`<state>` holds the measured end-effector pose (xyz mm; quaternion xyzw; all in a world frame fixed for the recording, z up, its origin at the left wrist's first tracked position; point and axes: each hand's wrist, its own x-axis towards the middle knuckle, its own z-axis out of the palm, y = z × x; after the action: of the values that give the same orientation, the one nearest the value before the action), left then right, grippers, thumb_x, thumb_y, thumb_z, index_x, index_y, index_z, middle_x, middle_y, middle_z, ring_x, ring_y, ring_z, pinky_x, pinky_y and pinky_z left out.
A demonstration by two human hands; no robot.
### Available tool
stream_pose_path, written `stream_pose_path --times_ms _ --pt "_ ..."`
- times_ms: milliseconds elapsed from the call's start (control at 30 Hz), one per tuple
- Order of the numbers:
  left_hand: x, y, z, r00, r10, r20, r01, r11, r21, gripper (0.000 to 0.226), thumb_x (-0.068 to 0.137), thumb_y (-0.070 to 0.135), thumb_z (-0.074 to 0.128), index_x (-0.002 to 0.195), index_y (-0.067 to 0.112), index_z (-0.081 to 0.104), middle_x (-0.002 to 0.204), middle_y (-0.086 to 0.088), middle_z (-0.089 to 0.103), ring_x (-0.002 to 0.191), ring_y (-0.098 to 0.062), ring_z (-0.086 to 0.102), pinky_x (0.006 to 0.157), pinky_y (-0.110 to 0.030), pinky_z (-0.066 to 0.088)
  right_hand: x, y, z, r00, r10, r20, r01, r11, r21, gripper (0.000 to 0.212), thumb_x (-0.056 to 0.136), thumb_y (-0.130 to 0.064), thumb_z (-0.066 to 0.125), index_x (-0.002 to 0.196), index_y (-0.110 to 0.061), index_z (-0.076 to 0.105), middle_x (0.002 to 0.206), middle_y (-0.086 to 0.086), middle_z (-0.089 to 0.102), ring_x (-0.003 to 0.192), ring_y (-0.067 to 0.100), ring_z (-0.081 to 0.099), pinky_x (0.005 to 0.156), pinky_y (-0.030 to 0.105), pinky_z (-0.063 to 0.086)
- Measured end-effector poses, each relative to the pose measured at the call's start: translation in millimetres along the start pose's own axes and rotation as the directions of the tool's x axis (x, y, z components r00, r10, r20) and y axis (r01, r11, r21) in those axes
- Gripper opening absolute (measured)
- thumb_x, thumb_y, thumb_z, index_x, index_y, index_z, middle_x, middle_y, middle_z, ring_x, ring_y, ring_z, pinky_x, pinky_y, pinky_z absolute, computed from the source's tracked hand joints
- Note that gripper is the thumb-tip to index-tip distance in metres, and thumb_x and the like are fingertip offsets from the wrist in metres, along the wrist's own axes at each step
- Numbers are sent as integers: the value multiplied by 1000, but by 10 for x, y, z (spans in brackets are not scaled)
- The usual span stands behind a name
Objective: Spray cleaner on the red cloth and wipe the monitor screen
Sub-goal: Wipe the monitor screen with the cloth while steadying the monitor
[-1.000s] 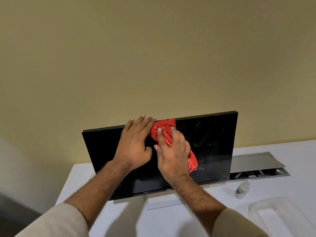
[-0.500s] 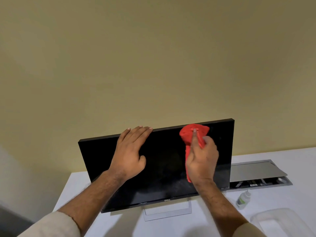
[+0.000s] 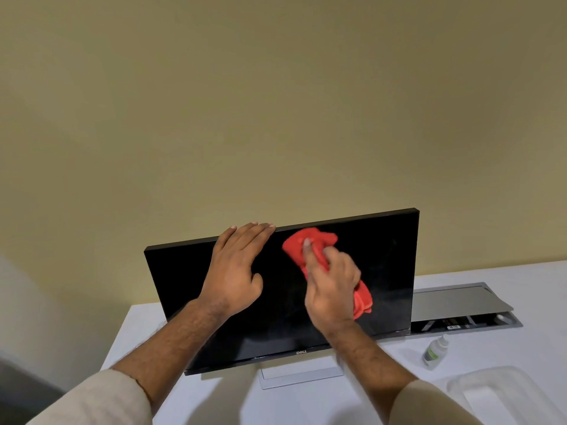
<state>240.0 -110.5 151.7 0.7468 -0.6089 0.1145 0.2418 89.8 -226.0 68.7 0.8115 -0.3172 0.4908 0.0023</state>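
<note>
R hand [image 3: 333, 289] fingers clamp red cloth [image 3: 310, 243] to monitor screen [image 3: 383, 271]; L hand [image 3: 236, 271] fingers straight, flat on it.

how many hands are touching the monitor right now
2. The left hand rests flat on the monitor, fingertips at its top edge, left of centre. The right hand presses the red cloth against the screen's upper middle. No other hands show.
</note>
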Motion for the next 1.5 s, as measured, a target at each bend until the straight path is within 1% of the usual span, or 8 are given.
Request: stream_pose_path --times_ms 367,567,667,800,1000,1133,1367,1500 --pt "-8 14 -10 1000 -8 -17 8 1000 -26 92 57 5 57 147 25 45 148 8 50 140 -13 39 121 -25 4 -521 642 -160 676 -567 471 668 741 -67 77 70 -10 51 142 -35 43 119 -1 45 92 24 46 79 37 41" --pt "-16 8 -14 1000 -8 -11 8 999 -49 91 56 13 53 146 26 45 147 10 49 137 -11 39 119 -31 11 19 475 -295 975 -190 115 193 981 -20 71 70 2 74 135 -21 57 108 12 55 83 31 52 68 41 42" --pt "-8 2 -4 1000 -10 -15 9 999 -46 92 55 15 53 146 26 45 147 9 49 138 -12 39 118 -29 10 217 191 -237 1000 1 -9 -1 1000 9 58 76 -4 65 133 -17 61 108 16 58 86 36 55 72 44 44" --pt "1 0 16 1000 0 -29 -2 999 -45 90 56 17 54 145 25 46 146 7 51 137 -14 41 117 -30 12 -86 -40 -32 984 -154 92 154 988 10 65 76 -11 66 138 -28 53 116 4 47 88 31 51 75 42 40" --pt "-10 -18 33 1000 9 -29 -10 999 -44 88 59 15 53 146 25 45 147 8 50 137 -14 41 118 -35 14 -1064 88 102 642 -462 612 588 809 -5 93 53 -20 76 140 -38 45 125 -1 44 96 26 43 81 40 31" --pt "-8 -9 33 999 2 -33 -4 999 -51 88 59 14 54 146 26 45 146 10 50 137 -12 40 117 -27 7 -1132 270 29 565 -499 657 680 733 -28 91 53 -26 81 137 -41 48 124 -1 43 99 26 42 83 42 30" --pt "10 7 40 999 0 -46 -3 999 -54 86 59 14 52 144 24 48 145 7 52 136 -15 42 117 -36 15 -471 335 -128 911 -258 322 303 948 -99 79 67 -11 70 137 -39 48 116 2 45 93 26 47 79 40 31" --pt "5 15 44 998 2 -55 -5 998 -56 82 62 15 54 144 23 49 145 6 53 135 -16 43 116 -34 13 -259 -10 -6 976 -55 212 61 998 -21 68 78 -14 62 140 -37 46 119 5 44 101 28 48 84 42 32"
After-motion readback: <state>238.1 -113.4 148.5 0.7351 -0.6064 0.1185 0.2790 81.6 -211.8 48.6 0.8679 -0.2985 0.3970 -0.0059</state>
